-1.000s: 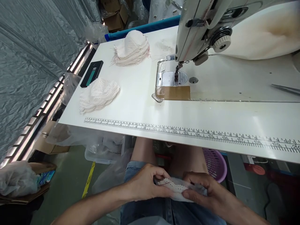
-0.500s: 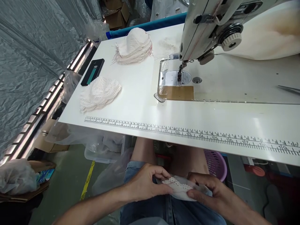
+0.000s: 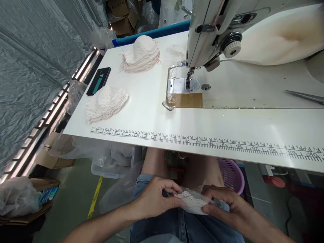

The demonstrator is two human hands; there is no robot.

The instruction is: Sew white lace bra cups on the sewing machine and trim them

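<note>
Surface and room, left to right: a crinkled silver sheet [image 3: 32, 67] hangs at far left, beside a green floor [image 3: 73, 179] crossed by yellow tape [image 3: 95, 197]. A white table [image 3: 146, 114] fills the middle and runs off to the right; a printed ruler [image 3: 210, 143] follows its front edge. A sewing machine [image 3: 202, 37] stands on its right part, needle over the metal plate.

Work piece: white cloth [image 3: 193, 205] with a lacy edge, held above the lap, in front of and below the table edge. Long axis runs left to right, right end slightly lower; the lacy edge lies along the upper left part. Left hand [image 3: 162, 197] pinches the left end, thumb and fingers nearly closed; right hand [image 3: 224, 206] grips the right end likewise. Fingers hide both ends.

Surroundings, left to right: phone [image 3: 98, 81], its near end touching or almost touching a stack of lacy pieces [image 3: 106, 104]; clear tub [image 3: 108, 172] below the table; stack of rounded cloth pieces [image 3: 141, 55] with loose threads; purple basket [image 3: 231, 173] beyond the right hand; pointed metal tool [image 3: 305, 97] at far right. The table edge stands between the hands and the machine.
</note>
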